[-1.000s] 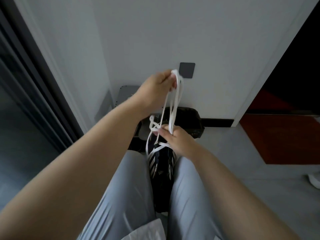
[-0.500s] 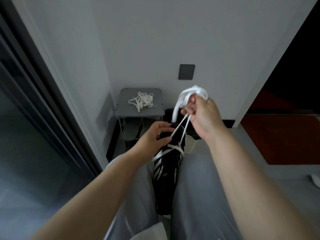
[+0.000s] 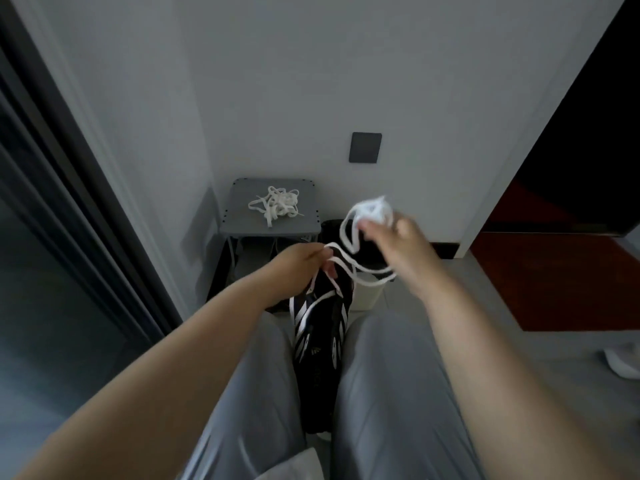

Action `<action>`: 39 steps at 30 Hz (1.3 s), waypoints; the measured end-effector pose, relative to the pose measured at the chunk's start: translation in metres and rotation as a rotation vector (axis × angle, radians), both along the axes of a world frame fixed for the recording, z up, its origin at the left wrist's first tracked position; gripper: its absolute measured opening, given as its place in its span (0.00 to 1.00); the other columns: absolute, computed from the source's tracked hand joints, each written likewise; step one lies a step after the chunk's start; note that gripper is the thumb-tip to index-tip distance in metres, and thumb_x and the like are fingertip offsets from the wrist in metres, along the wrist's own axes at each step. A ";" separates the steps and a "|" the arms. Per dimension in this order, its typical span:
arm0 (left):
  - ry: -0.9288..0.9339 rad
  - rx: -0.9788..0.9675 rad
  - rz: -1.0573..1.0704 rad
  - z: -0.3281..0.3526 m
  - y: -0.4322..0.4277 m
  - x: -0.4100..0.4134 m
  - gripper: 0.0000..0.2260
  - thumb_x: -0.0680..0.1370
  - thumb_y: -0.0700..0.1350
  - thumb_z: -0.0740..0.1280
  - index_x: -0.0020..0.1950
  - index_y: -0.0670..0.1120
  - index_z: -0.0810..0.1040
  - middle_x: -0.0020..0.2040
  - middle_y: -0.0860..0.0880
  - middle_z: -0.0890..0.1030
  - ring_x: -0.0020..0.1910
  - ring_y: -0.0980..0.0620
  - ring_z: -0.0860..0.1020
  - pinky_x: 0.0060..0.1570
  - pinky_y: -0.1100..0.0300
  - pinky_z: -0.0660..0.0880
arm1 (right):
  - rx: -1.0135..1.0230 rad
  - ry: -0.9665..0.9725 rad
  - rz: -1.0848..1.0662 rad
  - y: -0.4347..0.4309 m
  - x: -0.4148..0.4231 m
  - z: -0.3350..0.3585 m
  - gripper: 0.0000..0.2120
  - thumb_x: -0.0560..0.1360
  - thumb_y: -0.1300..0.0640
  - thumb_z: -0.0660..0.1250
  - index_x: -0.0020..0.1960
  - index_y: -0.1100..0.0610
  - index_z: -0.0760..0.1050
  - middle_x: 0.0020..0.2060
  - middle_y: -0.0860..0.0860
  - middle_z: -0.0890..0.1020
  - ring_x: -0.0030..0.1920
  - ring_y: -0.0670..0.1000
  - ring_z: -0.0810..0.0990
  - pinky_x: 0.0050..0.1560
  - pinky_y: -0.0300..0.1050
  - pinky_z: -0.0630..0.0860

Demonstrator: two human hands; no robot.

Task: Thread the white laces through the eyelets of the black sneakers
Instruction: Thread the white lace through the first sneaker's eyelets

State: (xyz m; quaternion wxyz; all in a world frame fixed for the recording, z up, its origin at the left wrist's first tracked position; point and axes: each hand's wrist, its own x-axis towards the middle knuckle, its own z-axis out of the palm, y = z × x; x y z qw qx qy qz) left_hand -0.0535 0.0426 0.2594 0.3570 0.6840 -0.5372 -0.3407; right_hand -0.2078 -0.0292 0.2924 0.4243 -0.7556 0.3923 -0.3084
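Two hands on white lace (image 3: 374, 209): left hand (image 3: 298, 268) pinches strand above black sneaker (image 3: 318, 341), right hand (image 3: 398, 244) clutches bunched end, blurred.

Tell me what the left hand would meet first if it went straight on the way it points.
Probably the white lace looping from the right hand, just ahead of the left hand; depth is unclear, so it might pass beneath.

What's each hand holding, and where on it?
Both hold the white lace: left hand pinches a strand near the sneaker, right hand grips the bunched slack.
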 end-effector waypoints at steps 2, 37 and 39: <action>-0.058 -0.038 -0.033 0.009 0.002 0.000 0.16 0.82 0.45 0.56 0.36 0.46 0.73 0.35 0.47 0.74 0.33 0.53 0.69 0.34 0.66 0.65 | 0.052 0.156 0.158 0.010 0.002 -0.029 0.12 0.73 0.50 0.70 0.55 0.51 0.76 0.50 0.44 0.77 0.49 0.43 0.76 0.51 0.41 0.71; -0.546 0.040 0.168 -0.054 0.000 -0.019 0.10 0.80 0.45 0.55 0.42 0.44 0.69 0.44 0.46 0.75 0.43 0.47 0.74 0.39 0.58 0.66 | 0.063 0.335 -0.169 0.013 -0.007 -0.076 0.12 0.70 0.55 0.72 0.41 0.64 0.77 0.30 0.55 0.76 0.36 0.53 0.74 0.33 0.43 0.64; -0.403 -0.066 0.227 -0.052 0.003 -0.017 0.12 0.79 0.43 0.58 0.36 0.44 0.65 0.37 0.48 0.71 0.38 0.48 0.71 0.34 0.60 0.62 | 0.152 0.230 -0.148 0.010 -0.008 -0.077 0.08 0.70 0.57 0.73 0.44 0.63 0.80 0.36 0.56 0.82 0.41 0.56 0.80 0.39 0.45 0.69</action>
